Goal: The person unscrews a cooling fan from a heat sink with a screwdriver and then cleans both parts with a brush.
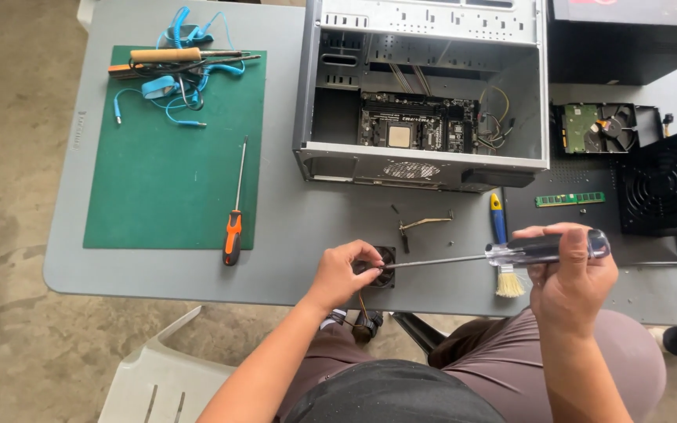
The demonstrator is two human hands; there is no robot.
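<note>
Small black square cooling fan [383, 268] of ribbed plastic sits at the near edge of the grey bench [291, 235], pinched at its rim by the left hand [344, 272]. The right hand [570, 278] is closed around the clear, glossy handle of a long steel-shafted screwdriver [511, 252], whose thin tip meets the fan. Just behind the shaft lies a blue-handled brush with pale bristles [503, 251]. Toward the far edge stands an open metal computer case [425, 86]; on the matte green mat [166, 172] at the left end rests an orange-handled screwdriver [233, 227].
</note>
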